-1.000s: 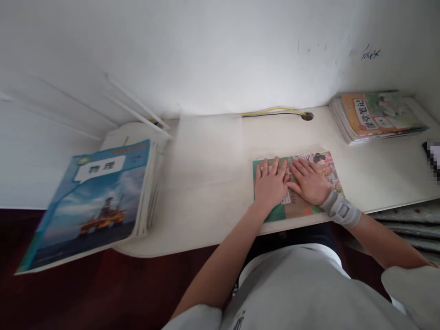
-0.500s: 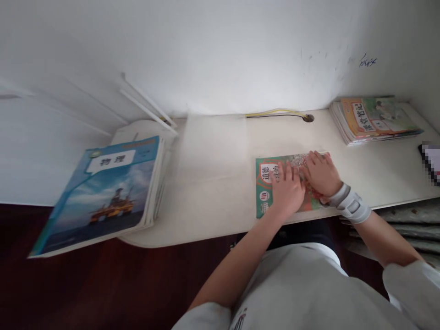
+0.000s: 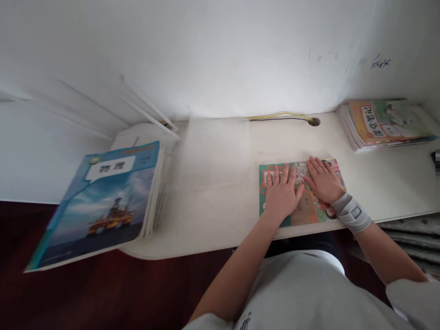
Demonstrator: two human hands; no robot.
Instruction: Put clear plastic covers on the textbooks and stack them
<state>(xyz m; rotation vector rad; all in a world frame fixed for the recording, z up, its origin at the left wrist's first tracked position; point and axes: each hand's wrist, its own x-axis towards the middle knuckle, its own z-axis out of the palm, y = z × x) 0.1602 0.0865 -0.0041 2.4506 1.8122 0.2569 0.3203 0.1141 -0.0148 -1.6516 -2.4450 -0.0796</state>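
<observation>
A green and red book [image 3: 304, 211] lies flat near the front edge of the white desk [image 3: 213, 215]. My left hand [image 3: 282, 195] rests palm down on its left half, fingers spread, partly hiding the title. On the book's right half lies my right hand [image 3: 325, 181], also flat with fingers stretched out; a grey band [image 3: 352, 211] is round that wrist. Neither hand grips anything. Between the two hands the middle of the cover shows.
A stack topped by a blue book [image 3: 106, 201] stands at the left, overhanging the desk. Another book stack [image 3: 385, 123] is at the back right. Yellow and black cables [image 3: 282, 115] run along the wall to a hole [image 3: 314, 121].
My hands have moved apart, the left one toward the book's left side, showing more of the cover between them. The whole view has shifted slightly.
</observation>
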